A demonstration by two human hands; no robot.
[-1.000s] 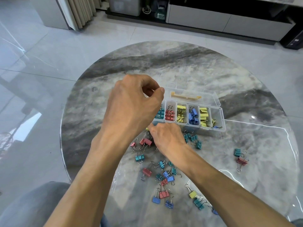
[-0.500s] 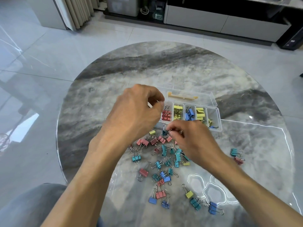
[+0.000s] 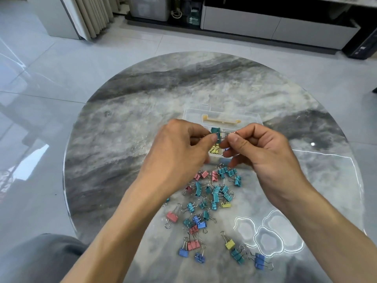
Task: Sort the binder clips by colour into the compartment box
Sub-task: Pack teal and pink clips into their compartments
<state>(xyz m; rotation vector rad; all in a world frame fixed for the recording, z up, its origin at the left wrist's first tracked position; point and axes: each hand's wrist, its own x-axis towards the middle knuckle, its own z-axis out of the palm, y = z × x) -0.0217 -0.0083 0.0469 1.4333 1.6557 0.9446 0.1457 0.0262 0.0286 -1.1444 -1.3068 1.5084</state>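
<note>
The clear compartment box (image 3: pixel 204 114) sits open on the round marble table (image 3: pixel 122 139), its lid carrying a yellow latch (image 3: pixel 221 120), and mostly hidden behind the hands; one visible compartment holds yellow clips (image 3: pixel 214 149). The left hand (image 3: pixel 177 158) and right hand (image 3: pixel 263 152) are now raised together above the box, each pinching with thumb and forefinger the wire handles of one teal clip (image 3: pixel 215 133), whereas half a second ago the right hand was down at the loose pile (image 3: pixel 212 193), which lies on the table just in front of the box
</note>
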